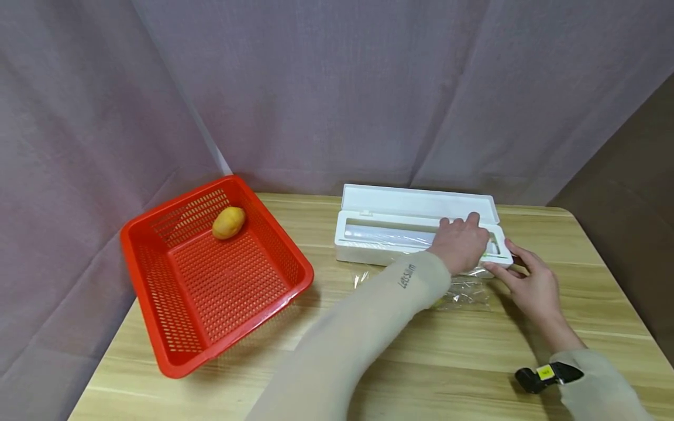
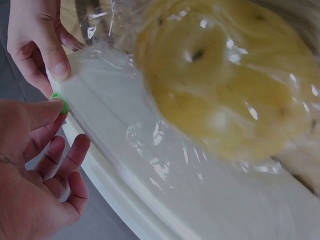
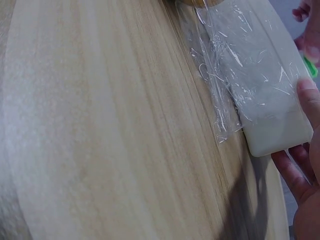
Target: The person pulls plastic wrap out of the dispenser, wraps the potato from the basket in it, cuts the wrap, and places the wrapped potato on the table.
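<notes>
A white cling film dispenser box (image 1: 360,252) has its lid (image 1: 416,203) tipped back, showing the film roll (image 1: 387,235) inside. My left hand (image 1: 462,242) reaches over the right part of the box, its thumb and forefinger pinching a small green slide cutter (image 2: 60,102) at the edge. The right hand (image 1: 534,286) grips the box's right end, thumb on top and fingers around the end. Clear cling film (image 1: 466,292) drapes down the front onto the table. Beneath film, a potato (image 2: 225,75) lies against the front of the box; my left forearm mostly hides it from the head view.
On the left of the wooden table (image 1: 453,374) stands a red plastic basket (image 1: 302,278) with one potato (image 1: 229,223) inside, near its back corner. A grey-purple curtain (image 1: 337,99) hangs close behind the box.
</notes>
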`<state>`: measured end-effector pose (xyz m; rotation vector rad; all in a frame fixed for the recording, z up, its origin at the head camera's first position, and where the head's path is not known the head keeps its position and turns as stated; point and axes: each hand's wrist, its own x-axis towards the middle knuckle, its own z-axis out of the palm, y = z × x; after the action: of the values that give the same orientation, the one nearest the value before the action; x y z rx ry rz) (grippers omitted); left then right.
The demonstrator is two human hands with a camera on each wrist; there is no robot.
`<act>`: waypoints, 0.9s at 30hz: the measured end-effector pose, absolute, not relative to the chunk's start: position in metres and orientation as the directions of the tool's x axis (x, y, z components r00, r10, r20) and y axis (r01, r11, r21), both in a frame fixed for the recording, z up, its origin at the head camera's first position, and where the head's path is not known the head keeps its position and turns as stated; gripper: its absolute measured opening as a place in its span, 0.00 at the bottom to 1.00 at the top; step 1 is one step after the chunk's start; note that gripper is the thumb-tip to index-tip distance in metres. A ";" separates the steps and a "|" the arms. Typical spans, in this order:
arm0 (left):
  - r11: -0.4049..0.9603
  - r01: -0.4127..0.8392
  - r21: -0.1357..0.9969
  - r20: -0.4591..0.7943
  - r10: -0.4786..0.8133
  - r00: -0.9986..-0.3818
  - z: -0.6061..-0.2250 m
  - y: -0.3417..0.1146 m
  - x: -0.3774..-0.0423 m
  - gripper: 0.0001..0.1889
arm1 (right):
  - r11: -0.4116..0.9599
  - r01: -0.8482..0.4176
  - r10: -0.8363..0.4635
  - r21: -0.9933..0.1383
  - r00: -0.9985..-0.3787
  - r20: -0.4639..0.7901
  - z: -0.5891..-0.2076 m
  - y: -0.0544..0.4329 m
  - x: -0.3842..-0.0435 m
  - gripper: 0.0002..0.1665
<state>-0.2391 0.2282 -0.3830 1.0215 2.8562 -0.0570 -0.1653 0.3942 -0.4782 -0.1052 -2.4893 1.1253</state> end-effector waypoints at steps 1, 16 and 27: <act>0.773 0.634 -0.002 -0.114 0.630 -0.768 -0.383 0.227 -0.239 0.16 | 0.672 -0.093 0.233 -0.735 -0.915 0.329 -0.478 0.394 -0.165 0.40; 0.732 0.676 -0.085 -0.092 0.670 -0.737 -0.380 0.208 -0.238 0.17 | 0.663 -0.097 0.235 -0.742 -0.914 0.330 -0.480 0.392 -0.168 0.39; 0.731 0.677 -0.089 -0.085 0.671 -0.736 -0.381 0.208 -0.239 0.17 | 0.666 -0.143 0.169 -0.732 -0.927 0.335 -0.481 0.395 -0.168 0.43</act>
<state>-0.2389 0.2081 -0.3809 1.1218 2.8787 -0.1768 -0.1676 0.3952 -0.4808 -0.0201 -2.5070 1.1481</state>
